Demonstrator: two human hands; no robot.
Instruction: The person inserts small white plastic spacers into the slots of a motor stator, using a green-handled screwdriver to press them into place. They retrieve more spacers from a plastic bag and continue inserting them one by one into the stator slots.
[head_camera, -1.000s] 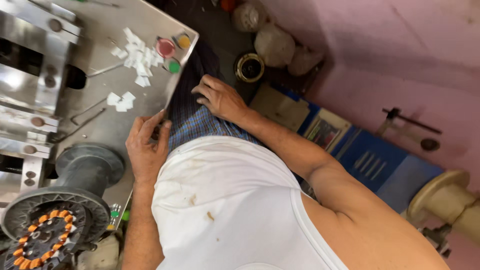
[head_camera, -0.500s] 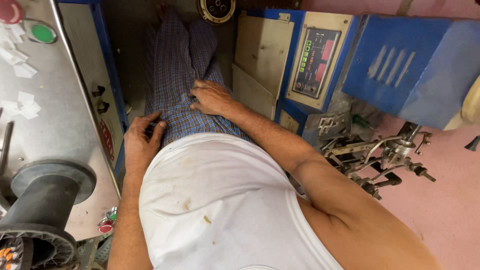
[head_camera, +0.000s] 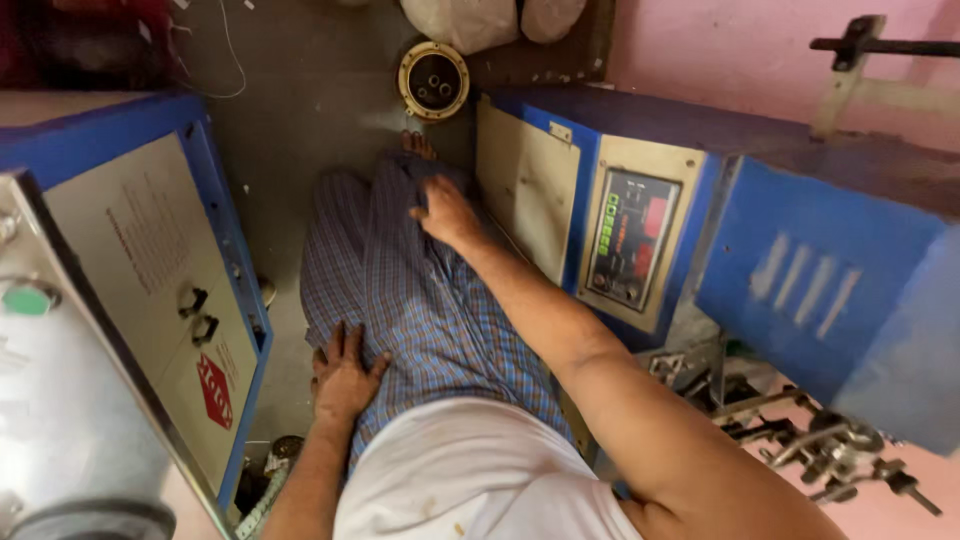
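Over at nine o'clock, blue cabinet (head_camera: 150, 290) with two black latches (head_camera: 198, 315) and a red label. Down at seven, left hand (head_camera: 343, 372) flat on the checked cloth (head_camera: 430, 300), fingers spread, gripping nothing. Up near twelve, right hand (head_camera: 447, 212) on the same cloth by the knee, fingers curled, maybe pinching a fold, can't really tell. Off at three, blue machine (head_camera: 820, 260) with control panel (head_camera: 630, 240) just beside that forearm, so probably easy to bump a button or snag loose cloth

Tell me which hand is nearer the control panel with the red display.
Right. The right hand lies on the checked cloth close beside the control panel; the left hand rests farther away, at the cloth's opposite edge.
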